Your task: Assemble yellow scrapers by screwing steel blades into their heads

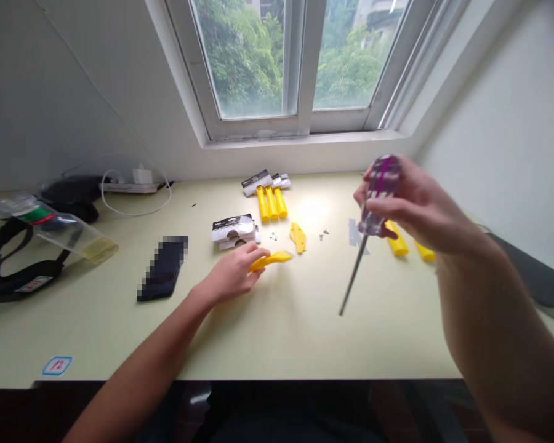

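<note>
One yellow knife (273, 258) is held by the left hand (235, 272), low over the table (305, 344), near some boxes (233, 229). The right hand (409, 200) is curled around a screwdriver (382, 178), up in the air and pointing down. A yellow piece (298, 237) lies just past the knife, with tiny metal bits (325, 232) on both sides.

A pale yellowish desk (305, 332) under a window (306, 67), in daylight.
Two panes show in the light-coloured frame, with green trees (244, 55) and part of a building (372, 12) outside. The white back wall (106, 123) is shaded toward the left, where a thin cable (80, 58) hangs down; a brighter side wall (508, 129) stands at the right. Light pools on the desk below the window; beneath the front edge it is dark.
</note>
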Tool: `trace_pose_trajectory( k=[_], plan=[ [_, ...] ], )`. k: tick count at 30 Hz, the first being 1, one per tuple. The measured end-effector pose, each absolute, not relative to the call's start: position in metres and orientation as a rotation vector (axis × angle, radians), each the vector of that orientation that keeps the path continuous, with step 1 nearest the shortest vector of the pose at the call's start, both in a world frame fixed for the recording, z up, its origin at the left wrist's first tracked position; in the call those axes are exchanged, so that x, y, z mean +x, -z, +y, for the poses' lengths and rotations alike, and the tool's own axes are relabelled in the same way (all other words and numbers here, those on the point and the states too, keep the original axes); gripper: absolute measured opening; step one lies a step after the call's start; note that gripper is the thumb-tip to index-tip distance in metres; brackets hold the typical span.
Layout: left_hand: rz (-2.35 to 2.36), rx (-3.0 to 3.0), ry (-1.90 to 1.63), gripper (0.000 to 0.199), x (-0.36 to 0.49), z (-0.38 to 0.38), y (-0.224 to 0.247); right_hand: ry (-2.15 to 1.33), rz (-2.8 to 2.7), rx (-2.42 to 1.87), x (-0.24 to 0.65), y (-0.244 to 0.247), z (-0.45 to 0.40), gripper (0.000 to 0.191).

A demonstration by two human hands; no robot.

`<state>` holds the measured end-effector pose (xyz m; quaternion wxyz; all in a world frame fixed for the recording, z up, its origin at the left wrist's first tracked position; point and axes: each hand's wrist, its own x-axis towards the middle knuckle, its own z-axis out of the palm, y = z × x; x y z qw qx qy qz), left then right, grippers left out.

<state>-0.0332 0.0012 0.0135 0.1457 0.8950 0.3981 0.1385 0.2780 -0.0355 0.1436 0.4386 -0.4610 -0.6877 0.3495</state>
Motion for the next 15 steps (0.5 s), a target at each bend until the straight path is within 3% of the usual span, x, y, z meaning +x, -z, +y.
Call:
trace_pose_trajectory(
  k=[5, 9, 15],
  plan=[
    [1.144, 2.932, -0.350, 0.037, -0.031, 0.001, -0.001, -0.662, -1.544, -0.834, 0.257, -0.151, -0.024, 0.033],
    [1.052, 2.930, -0.296, 0.050, -0.030, 0.000, 0.003, -0.605, -1.578, -0.837, 0.244, -0.138, -0.011, 0.040],
    [0.980, 2.990, -0.258, 0.036, -0.027, -0.002, 0.008, -0.706, -1.577, -1.016, 0.236, -0.112, 0.013, 0.040]
  ],
)
